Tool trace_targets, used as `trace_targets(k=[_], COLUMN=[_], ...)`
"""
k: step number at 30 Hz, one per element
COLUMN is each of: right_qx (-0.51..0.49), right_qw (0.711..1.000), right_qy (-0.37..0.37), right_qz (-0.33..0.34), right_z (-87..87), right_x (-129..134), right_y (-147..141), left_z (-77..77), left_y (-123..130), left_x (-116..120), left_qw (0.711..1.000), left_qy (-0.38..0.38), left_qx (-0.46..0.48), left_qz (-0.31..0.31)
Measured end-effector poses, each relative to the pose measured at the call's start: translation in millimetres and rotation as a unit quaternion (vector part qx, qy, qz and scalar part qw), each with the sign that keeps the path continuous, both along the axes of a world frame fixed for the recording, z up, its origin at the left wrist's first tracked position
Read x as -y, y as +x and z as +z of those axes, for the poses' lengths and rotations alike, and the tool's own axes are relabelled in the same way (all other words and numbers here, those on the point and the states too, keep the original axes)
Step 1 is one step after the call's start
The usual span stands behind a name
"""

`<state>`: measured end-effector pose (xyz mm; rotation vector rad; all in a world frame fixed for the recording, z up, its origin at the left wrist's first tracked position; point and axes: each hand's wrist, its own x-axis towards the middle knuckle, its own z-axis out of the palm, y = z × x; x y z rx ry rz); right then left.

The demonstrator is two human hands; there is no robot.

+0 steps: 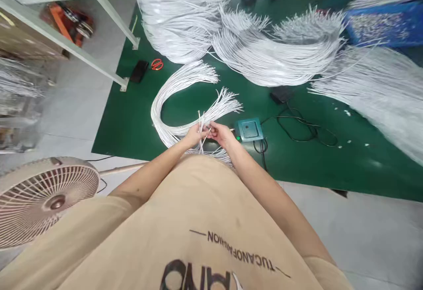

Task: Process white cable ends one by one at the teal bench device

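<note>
Both my hands meet near the table's front edge, over a curved bundle of white wires [165, 91]. Several wire ends rise through the fingers of my left hand [195, 134], which is closed around them. The fingertips of my right hand [220, 133] are pinched together on a white wire just beside the left hand. Right of that hand sits a small teal box [248, 130] with a black cable. More wires lie between my hands and my body, partly hidden by my shirt.
Large piles of white wires [274, 56] cover the back of the green table [297, 166]. Orange-handled scissors [157, 64] and a black block [139, 71] lie back left. A blue bin [386, 23] stands back right. A fan [49, 202] is at my left, below a white metal frame [66, 45].
</note>
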<state>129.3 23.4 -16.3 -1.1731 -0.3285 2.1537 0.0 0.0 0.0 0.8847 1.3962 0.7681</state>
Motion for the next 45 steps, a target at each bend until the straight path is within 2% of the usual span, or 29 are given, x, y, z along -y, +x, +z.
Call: trace_targets(k=[5, 10, 16, 25, 27, 30, 32, 33, 35, 37, 39, 41, 43, 45], right_qx=[-0.035, -0.03, 0.023, 0.099, 0.174, 0.33, 0.399, 0.411, 0.406, 0.38, 0.35, 0.335, 0.365, 0.441], right_qw=[0.999, 0.997, 0.998, 0.991, 0.976, 0.922, 0.889, 0.883, 0.891, 0.906, 0.918, 0.915, 0.886, 0.823], right_qy=[-0.024, -0.043, 0.004, 0.09, 0.131, 0.201, 0.215, 0.205, 0.165, 0.142, 0.153, 0.19, 0.234, 0.294], right_qz=[-0.027, -0.048, -0.056, -0.03, -0.02, 0.029, 0.073, 0.095, 0.123, 0.118, 0.102, 0.121, 0.166, 0.202], right_z=[6.0, 10.0, 13.6, 9.9, 6.7, 3.3, 3.0, 3.4, 4.8, 6.5, 8.3, 10.3, 12.5, 14.4], right_x=[6.9, 11.0, 12.6, 10.7, 10.1, 8.9, 7.7, 6.9, 5.2, 3.4, 2.1, 2.2, 4.2, 8.2], right_y=[6.5, 9.5, 6.1, 5.6, 6.0, 7.4, 9.0, 9.9, 11.9, 13.7, 14.9, 15.2, 14.9, 14.7], left_z=[-5.3, -2.6, 1.2, 8.7, 8.4, 6.0, 3.0, 1.2, -1.6, -2.2, 0.0, 3.6, 6.9, 8.6], left_y=[-4.8, -4.5, -4.6, -7.5, -7.6, -7.6, -7.3, -7.2, -6.9, -6.8, -6.6, -6.1, -5.1, -4.0], left_x=[1.1, 2.7, 2.3, 4.2, 4.3, 4.4, 4.6, 4.7, 4.8, 4.6, 4.1, 3.3, 2.5, 1.6], left_qw=[1.0, 1.0, 1.0, 0.998, 0.997, 0.997, 0.997, 0.997, 0.998, 0.998, 0.998, 0.999, 0.999, 0.999], left_qy=[0.016, 0.018, 0.009, 0.054, 0.052, 0.048, 0.046, 0.045, 0.039, 0.028, 0.019, 0.011, -0.003, -0.023], left_qx=[0.011, 0.021, 0.008, -0.002, -0.004, -0.003, 0.004, 0.01, 0.019, 0.017, 0.002, -0.009, -0.006, 0.005], left_qz=[0.0, 0.01, 0.022, -0.036, -0.048, -0.057, -0.056, -0.056, -0.055, -0.055, -0.055, -0.049, -0.044, -0.042])
